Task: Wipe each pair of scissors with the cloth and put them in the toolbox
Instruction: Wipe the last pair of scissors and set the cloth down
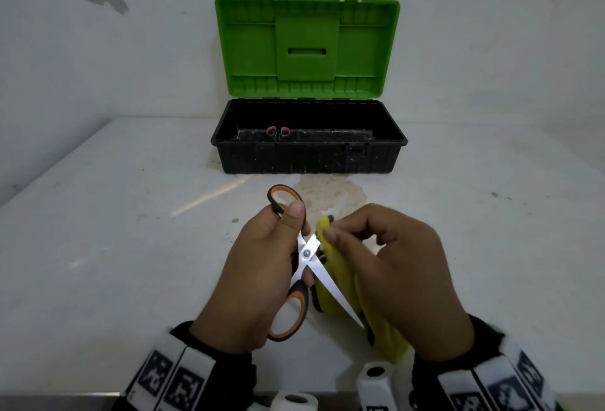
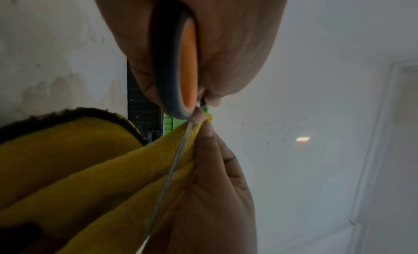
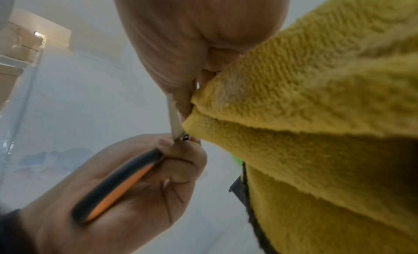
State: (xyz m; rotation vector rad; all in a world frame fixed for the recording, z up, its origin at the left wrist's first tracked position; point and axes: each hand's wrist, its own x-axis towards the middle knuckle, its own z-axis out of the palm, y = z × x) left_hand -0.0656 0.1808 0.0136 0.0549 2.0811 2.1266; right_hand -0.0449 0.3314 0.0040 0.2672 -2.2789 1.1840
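Note:
My left hand (image 1: 262, 266) grips the black-and-orange scissors (image 1: 306, 255) near the pivot, blades spread wide above the table. The lower handle loop (image 2: 178, 64) lies against my left palm. My right hand (image 1: 386, 260) pinches the yellow cloth (image 1: 340, 283) around the far blade, whose tip (image 1: 339, 206) pokes out beyond the cloth. The near blade (image 2: 172, 170) runs across the cloth toward me. In the right wrist view the cloth (image 3: 316, 114) fills the right side, beside the scissors (image 3: 117, 184). The toolbox (image 1: 309, 138) stands open at the back, with red-handled scissors (image 1: 278, 132) inside.
The toolbox's green lid (image 1: 307, 47) leans upright against the white wall. A brownish stain (image 1: 330, 193) marks the white table (image 1: 114, 230) just in front of the box. The table's front edge (image 1: 59, 397) runs below my wrists.

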